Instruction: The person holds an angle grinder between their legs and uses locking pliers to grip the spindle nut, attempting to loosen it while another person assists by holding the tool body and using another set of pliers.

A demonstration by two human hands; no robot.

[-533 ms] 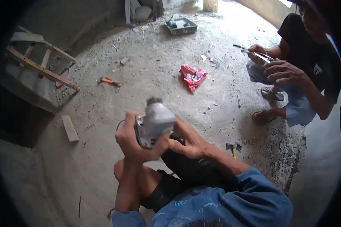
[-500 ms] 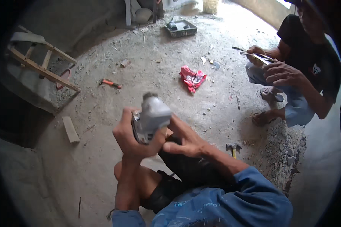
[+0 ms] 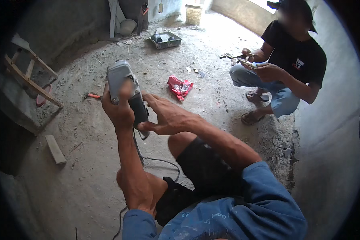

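Observation:
My left hand (image 3: 118, 113) grips a corded power tool (image 3: 117, 74) by its silver-grey upper housing, with the thumb over the near face. Along the dark lower body, my right hand (image 3: 168, 116) has its thumb and fingers on the tool from the right side. Part of that body is hidden by both hands. A black cord (image 3: 158, 160) hangs from it, curving over the floor beside my bare knee and black shorts. Beyond the tool lies an orange-handled hammer (image 3: 93, 95), partly covered.
A co-worker (image 3: 292, 60) squats at right, both hands on small metal tools. A pink plastic bag (image 3: 180, 86), grey tray (image 3: 170, 44) and wood offcut (image 3: 54, 148) lie on the dusty floor (image 3: 80, 184). A wooden frame (image 3: 43, 89) leans at left; rubble runs along the right wall.
The tool has moved up and left and turned, showing more dark body and cord. My right hand has risen with it. The surroundings sit further up and left in the picture.

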